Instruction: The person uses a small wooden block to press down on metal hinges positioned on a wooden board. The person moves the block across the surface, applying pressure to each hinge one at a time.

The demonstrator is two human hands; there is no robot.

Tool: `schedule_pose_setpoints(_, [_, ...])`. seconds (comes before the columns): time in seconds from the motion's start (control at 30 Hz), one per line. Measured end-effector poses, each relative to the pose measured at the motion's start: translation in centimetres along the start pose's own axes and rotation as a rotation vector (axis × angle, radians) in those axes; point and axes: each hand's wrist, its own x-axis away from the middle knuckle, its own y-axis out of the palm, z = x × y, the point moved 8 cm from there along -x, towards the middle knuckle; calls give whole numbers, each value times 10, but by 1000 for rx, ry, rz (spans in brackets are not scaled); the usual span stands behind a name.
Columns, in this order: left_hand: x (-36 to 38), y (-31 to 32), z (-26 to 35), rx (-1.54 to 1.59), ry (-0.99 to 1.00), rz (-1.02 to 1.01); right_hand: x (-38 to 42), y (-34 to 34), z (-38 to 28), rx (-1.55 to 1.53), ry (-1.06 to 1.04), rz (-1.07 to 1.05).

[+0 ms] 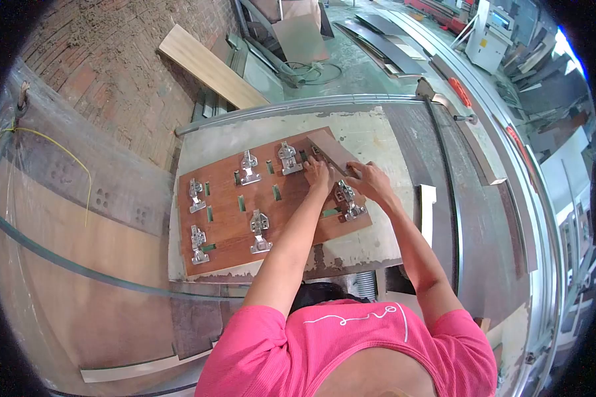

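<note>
A reddish-brown wooden board with slots cut through it lies on the pale worktop in front of me. Several metal cabinet hinges stand on it, among them one at the back, one nearer me and one at the right. My right hand grips the near end of a narrow brown wooden strip, which slants over the board's back right corner. Beside the strip, my left hand reaches down with bent fingers close together. Whatever they pinch is mostly hidden.
The pale worktop has a metal rail along its back edge. A long light plank leans beyond it. To the right run a dark table with a black groove and a metal-edged bar. Large sheets stand at left.
</note>
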Motion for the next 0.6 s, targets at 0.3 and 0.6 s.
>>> schedule_pose_setpoints(0.3, [-6, -9, -18, 155, 79, 87, -3, 4, -2, 4, 4, 14])
schedule_pose_setpoints(0.6, [8, -66, -75, 73, -113, 316, -14, 13, -43, -54, -79, 16])
